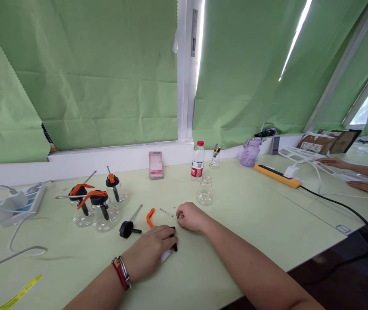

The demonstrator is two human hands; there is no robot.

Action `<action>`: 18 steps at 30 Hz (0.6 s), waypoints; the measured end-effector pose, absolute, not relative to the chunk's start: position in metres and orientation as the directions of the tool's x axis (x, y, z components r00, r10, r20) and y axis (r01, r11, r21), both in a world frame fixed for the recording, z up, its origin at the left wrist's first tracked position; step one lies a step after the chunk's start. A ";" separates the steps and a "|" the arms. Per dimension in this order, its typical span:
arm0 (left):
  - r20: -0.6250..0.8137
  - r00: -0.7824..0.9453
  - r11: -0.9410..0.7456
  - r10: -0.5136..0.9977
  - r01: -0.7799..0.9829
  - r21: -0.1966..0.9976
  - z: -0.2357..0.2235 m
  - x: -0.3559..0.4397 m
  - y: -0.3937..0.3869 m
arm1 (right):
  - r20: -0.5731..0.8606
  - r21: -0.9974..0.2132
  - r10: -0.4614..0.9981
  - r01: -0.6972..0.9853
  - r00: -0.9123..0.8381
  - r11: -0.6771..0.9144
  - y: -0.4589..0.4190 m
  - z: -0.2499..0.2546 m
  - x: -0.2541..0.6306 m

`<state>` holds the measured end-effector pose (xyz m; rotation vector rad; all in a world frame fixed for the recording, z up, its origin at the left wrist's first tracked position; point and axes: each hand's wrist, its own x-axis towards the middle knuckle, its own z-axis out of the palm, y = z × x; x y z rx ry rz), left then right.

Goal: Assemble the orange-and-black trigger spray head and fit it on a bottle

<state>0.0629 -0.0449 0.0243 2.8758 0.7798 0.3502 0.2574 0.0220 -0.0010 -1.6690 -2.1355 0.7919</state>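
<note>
My left hand rests on the pale green table, fingers curled over a small black part with a bit of white under it. My right hand lies just behind it, fingertips pinched on a tiny metal piece too small to name. An orange lever, a thin metal pin and a black pump head with a metal rod lie close by on the left. An empty small glass bottle stands behind my right hand.
Three glass bottles with black and orange pump tops stand at the left, near a power strip with cables. A water bottle, a purple jug and a yellow power strip lie farther back. Another person's hands rest at far right.
</note>
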 end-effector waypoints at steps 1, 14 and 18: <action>0.188 0.839 -0.857 0.510 0.476 0.197 0.024 0.063 -0.045 | -0.116 -0.621 0.957 0.771 -0.266 0.139 0.022 -0.002 0.257; 0.228 0.867 -0.881 0.443 0.375 0.287 0.028 0.067 -0.051 | -0.241 -0.808 0.947 0.584 -0.211 -0.075 0.024 -0.005 0.250; 0.219 0.870 -0.879 0.441 0.369 0.303 0.029 0.069 -0.052 | -0.236 -0.793 0.952 0.604 -0.195 -0.073 0.023 -0.004 0.248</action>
